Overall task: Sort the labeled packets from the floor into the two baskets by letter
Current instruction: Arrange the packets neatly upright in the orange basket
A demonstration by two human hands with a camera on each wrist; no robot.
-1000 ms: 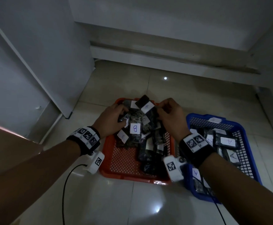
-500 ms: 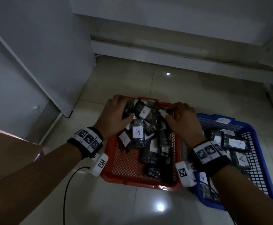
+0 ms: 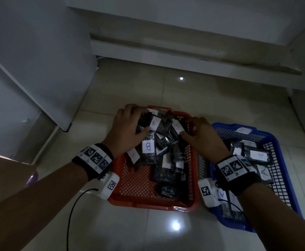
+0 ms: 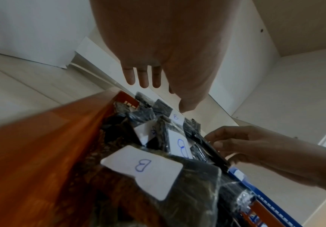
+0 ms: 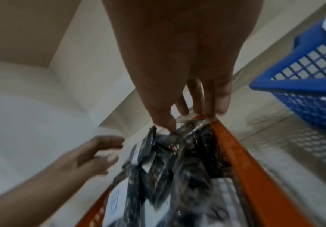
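- While both hands worked over the red basket (image 3: 153,200), the left hand (image 3: 128,127) lay on the far-left side of the packets (image 3: 163,142) heaped there, its fingers (image 4: 142,78) straight and spread, grasping nothing, as the left wrist view showed.
- At the far-right corner, the right hand (image 3: 202,138) had its thumb and fingertips (image 5: 222,104) down on the top of the heap by the basket rim; whether they pinched a packet or only touched it could not be told.
- Dark, glossy and crinkled, the packets each bore a white label; those in the red basket read "B" in blue ink, the clearest being the B label (image 3: 148,146) near the left wrist.
- Just to the right, touching or nearly touching the red one, the blue basket (image 3: 282,180) held similar dark packets with white labels marked "A" (image 3: 260,155).
- Both baskets stood on a pale tiled floor (image 3: 148,230) near a white wall (image 3: 184,19).
- Each wrist wore a black band (image 3: 93,160) with square black-and-white markers and a white camera unit.
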